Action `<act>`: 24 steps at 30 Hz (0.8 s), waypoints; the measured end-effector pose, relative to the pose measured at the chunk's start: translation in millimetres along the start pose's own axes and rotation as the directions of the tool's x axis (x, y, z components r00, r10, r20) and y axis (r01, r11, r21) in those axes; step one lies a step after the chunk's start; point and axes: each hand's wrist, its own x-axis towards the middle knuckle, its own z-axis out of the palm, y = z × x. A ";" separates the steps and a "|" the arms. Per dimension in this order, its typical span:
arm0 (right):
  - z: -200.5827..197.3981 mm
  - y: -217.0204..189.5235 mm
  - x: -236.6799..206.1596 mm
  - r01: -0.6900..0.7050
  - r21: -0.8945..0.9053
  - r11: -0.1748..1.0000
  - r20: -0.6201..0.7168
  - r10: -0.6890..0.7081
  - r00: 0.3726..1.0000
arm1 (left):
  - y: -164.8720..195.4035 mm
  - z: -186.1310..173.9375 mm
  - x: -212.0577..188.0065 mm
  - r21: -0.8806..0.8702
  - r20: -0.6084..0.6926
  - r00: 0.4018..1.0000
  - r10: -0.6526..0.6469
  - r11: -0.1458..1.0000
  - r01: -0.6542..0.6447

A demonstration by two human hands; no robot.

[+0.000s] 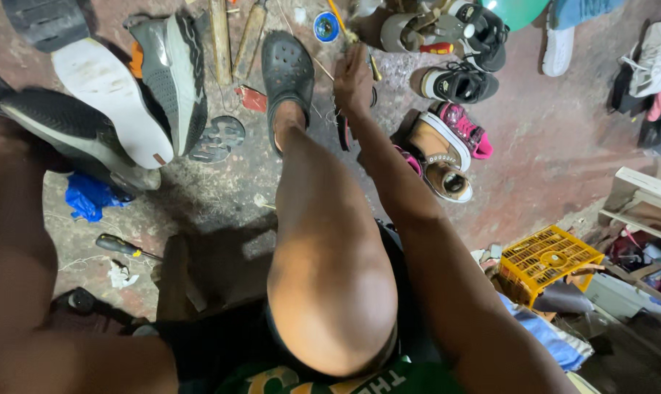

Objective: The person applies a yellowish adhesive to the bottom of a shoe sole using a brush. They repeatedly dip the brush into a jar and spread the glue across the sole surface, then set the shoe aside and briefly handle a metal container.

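My right hand [353, 76] reaches down to the floor past my knee, fingers closed on a thin yellow-handled tool [339, 20]. It sits just right of the black clog [287, 67] on my foot. My left forearm [6, 219] runs up the left edge. The left hand itself is hidden behind a large dark sneaker with a white sole [106, 98], which is raised close to me. A second grey sneaker [171, 69] lies beside it.
A small blue tin [325, 27], wooden sticks [221, 36], a loose sole piece [217, 138], a screwdriver [119, 246] and a blue bag [90, 197] lie on the concrete floor. Brown boots [440, 157], a pink sneaker [465, 128], a black sandal [458, 82] and a yellow crate [546, 259] are on the right.
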 end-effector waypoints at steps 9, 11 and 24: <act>-86.7 -61.7 -46.0 0.618 0.237 0.749 -0.112 -0.611 0.784 | 22.4 -49.1 -13.3 0.000 -0.098 0.975 0.198 0.980 -0.199; -128.6 -108.1 -55.4 -0.437 0.724 0.533 0.340 0.275 0.899 | 30.6 -63.2 -11.7 0.053 -0.091 0.955 0.284 0.959 -0.280; -270.3 -371.5 -230.6 0.595 0.391 0.702 0.279 -0.706 0.651 | 109.0 -62.7 -21.9 -0.029 -0.021 0.773 0.634 0.772 -0.635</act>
